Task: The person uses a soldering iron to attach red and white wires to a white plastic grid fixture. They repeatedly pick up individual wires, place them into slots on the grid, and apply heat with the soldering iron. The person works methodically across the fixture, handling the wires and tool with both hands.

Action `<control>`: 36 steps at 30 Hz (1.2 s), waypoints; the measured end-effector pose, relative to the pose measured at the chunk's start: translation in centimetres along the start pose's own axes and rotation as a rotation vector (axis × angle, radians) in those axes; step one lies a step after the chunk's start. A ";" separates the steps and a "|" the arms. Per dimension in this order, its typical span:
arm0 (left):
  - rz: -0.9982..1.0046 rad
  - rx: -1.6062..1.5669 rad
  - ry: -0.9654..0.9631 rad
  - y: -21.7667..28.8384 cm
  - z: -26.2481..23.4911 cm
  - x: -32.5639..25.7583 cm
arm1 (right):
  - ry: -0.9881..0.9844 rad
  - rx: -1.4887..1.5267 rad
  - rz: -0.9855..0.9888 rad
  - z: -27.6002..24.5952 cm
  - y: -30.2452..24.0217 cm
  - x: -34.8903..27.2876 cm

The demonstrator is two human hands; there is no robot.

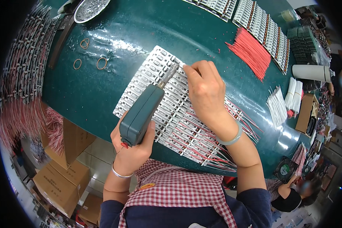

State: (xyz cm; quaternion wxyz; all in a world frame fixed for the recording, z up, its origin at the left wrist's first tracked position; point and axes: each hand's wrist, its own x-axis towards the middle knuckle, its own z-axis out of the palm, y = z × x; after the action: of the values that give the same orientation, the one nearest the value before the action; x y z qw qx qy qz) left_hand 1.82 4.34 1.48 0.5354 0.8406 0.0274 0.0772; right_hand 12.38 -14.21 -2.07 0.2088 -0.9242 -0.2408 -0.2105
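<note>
My left hand (135,154) is wrapped around a dark green soldering gun (142,112) with a red part at its rear. The gun's metal tip reaches the far edge of a white panel (135,81) lying tilted on the table. Rows of small metal parts fill the panel, and red and white wires (201,142) fan out from its near right side. Close beside the tip, my right hand (206,89) is closed in a pinch at the panel's far corner. Whatever its fingertips hold is too small to make out.
Red wires (250,53) lie beside more panels (264,32) at the far right. White wire bundles (277,106) and a white cylinder (311,73) are at the right. A bowl (91,10) and rubber bands (102,63) sit far left. Cartons (62,186) stand below left; another person (292,192) is lower right.
</note>
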 end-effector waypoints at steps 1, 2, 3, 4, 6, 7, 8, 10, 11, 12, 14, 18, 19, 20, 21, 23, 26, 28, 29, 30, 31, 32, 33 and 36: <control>0.004 0.005 0.000 0.0 0.0 0.1 | 0.000 0.003 -0.002 0.0 0.0 0.0; -0.002 0.002 -0.001 0.0 0.0 0.1 | -0.001 0.003 -0.001 0.0 0.1 0.0; -0.007 -0.001 -0.002 0.0 -0.1 0.0 | -0.002 0.004 -0.001 0.0 0.1 0.1; -0.013 -0.005 -0.002 0.0 -0.1 0.0 | -0.003 0.005 -0.001 0.1 0.1 0.1; 0.002 0.038 -0.009 -0.2 -0.4 -0.5 | 0.002 0.000 -0.001 0.2 0.1 0.1; 0.010 0.059 -0.012 -0.3 -0.5 -0.7 | 0.005 -0.001 -0.001 0.3 0.1 0.1; -0.044 0.022 0.025 -0.4 -0.4 -0.9 | 0.002 -0.004 0.000 0.3 0.2 0.1; -0.150 -0.051 0.096 -0.6 -0.2 -1.3 | -0.003 -0.009 0.003 0.3 0.2 0.1; -0.173 -0.078 0.110 -0.5 -0.2 -1.4 | -0.001 -0.011 0.003 0.3 0.3 0.1; -0.195 -0.106 0.122 -0.2 -0.1 -1.4 | 0.001 -0.013 0.005 0.4 0.3 0.1; -0.220 -0.134 0.137 0.0 -0.1 -1.5 | 0.004 -0.005 0.008 0.4 0.4 0.1; -0.148 -0.083 0.129 -1.1 -0.4 -2.3 | 0.052 0.018 0.033 -0.3 1.2 0.1; -0.108 -0.059 0.121 -1.5 -0.4 -2.5 | 0.075 0.017 0.043 -0.8 1.6 0.0; -0.104 -0.101 0.150 -1.8 -0.2 -2.5 | 0.083 -0.042 0.062 -1.5 2.6 0.0; -0.101 -0.133 0.182 -1.8 -0.1 -2.6 | 0.096 -0.091 0.081 -2.3 4.1 0.0; -0.135 -0.184 0.180 -2.0 -0.1 -2.7 | 0.100 -0.228 0.147 -3.4 7.5 -0.1; -0.263 -0.288 0.157 -1.2 -0.3 -2.9 | 0.149 -0.333 0.091 -3.1 12.4 -0.2; -0.210 -0.285 0.174 -0.5 -0.2 -2.9 | 0.183 -0.306 0.041 -2.6 14.3 -0.1; -0.186 -0.282 0.184 -0.3 -0.1 -3.0 | 0.197 -0.291 0.016 -2.3 14.8 -0.1; -0.182 -0.296 0.199 -0.2 0.0 -3.1 | 0.213 -0.294 0.015 -2.1 15.1 -0.2; -0.177 -0.311 0.213 0.0 0.1 -3.2 | 0.228 -0.297 0.014 -2.0 15.3 -0.2; -0.173 -0.322 0.230 0.0 0.1 -3.4 | 0.243 -0.297 0.013 -1.7 15.3 -0.2; -0.169 -0.318 0.236 -0.1 0.0 -3.5 | 0.259 -0.294 0.010 -1.7 15.3 -0.2; -0.165 -0.308 0.247 -0.1 -0.2 -3.9 | 0.288 -0.284 0.007 -1.7 15.4 -0.5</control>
State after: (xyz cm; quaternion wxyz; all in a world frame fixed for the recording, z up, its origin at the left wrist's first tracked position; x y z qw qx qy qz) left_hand -2.01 4.07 1.04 0.6546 0.7280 0.1495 0.1386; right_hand 19.71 -27.45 -5.25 0.1095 -0.9055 -0.1733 -0.3715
